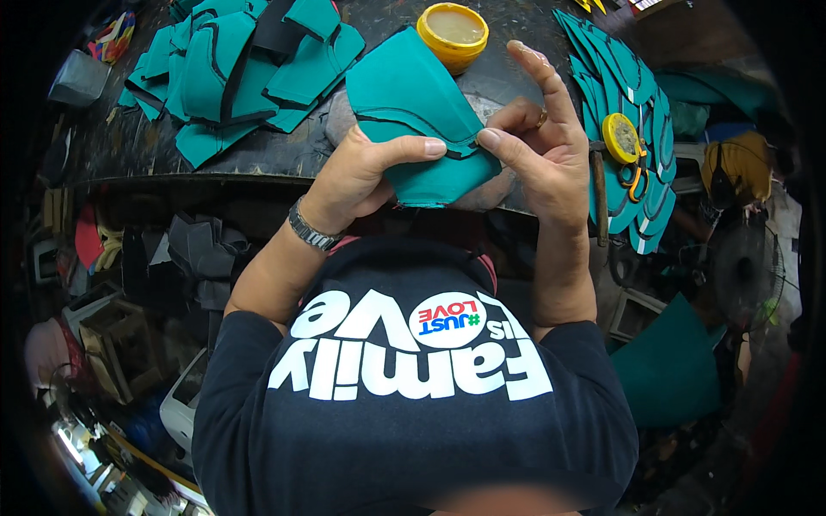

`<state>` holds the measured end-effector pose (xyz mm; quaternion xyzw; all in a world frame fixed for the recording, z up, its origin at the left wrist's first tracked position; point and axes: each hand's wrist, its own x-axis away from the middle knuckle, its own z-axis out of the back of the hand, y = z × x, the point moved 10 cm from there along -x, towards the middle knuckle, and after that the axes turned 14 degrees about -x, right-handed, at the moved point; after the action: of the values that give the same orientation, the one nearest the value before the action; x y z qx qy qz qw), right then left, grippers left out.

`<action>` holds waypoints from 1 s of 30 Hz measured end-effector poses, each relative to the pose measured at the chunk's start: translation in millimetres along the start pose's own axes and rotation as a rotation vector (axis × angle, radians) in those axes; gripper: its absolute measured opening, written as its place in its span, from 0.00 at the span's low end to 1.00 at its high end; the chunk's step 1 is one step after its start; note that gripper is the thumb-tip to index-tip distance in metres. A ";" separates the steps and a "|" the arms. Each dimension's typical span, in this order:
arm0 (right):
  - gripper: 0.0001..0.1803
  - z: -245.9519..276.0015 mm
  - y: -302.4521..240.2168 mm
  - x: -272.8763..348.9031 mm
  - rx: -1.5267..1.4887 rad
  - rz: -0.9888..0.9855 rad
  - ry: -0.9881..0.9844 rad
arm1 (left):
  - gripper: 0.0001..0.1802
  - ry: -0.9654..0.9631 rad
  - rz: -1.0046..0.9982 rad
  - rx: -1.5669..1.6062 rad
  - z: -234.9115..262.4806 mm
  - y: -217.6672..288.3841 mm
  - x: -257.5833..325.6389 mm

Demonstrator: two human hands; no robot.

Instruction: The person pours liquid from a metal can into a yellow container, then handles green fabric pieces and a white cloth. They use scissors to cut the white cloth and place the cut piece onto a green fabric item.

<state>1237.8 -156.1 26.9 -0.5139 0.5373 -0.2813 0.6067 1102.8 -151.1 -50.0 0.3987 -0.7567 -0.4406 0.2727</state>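
Observation:
Between my hands, over the table's near edge, is a teal fabric piece (409,86) with a curved black strip across it. My left hand (366,168), with a metal watch on the wrist, grips its left side, the thumb lying flat on top and the fingers hidden underneath. My right hand (551,150) pinches the piece's right edge at the end of the black strip, between thumb and a curled finger. The right index finger sticks up, its tip smeared with something whitish. Just beyond the piece stands a round yellow tub (453,39) of pale paste.
Similar teal pieces (215,73) lie heaped at the back left of the dark table (280,159). More overlapping teal pieces (615,77) are at right, carrying a small yellow tub (620,138), orange-handled scissors (637,176) and a hammer (599,193). A fan (748,267) stands far right.

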 end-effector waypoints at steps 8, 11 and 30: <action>0.38 12.2 8.2 -0.4 -0.146 0.083 0.147 | 0.20 -0.020 -0.036 0.051 9.7 -5.3 -0.7; 0.34 29.2 8.7 9.8 -0.194 0.170 0.317 | 0.19 0.010 0.034 0.100 18.9 -14.2 -1.4; 0.16 -1.8 19.9 22.3 0.134 0.126 0.245 | 0.21 0.074 -0.010 0.087 28.8 -15.2 2.5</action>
<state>1237.8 -170.4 0.6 -0.3994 0.6185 -0.3386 0.5860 1085.0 -144.7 -76.6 0.4298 -0.7625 -0.3936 0.2810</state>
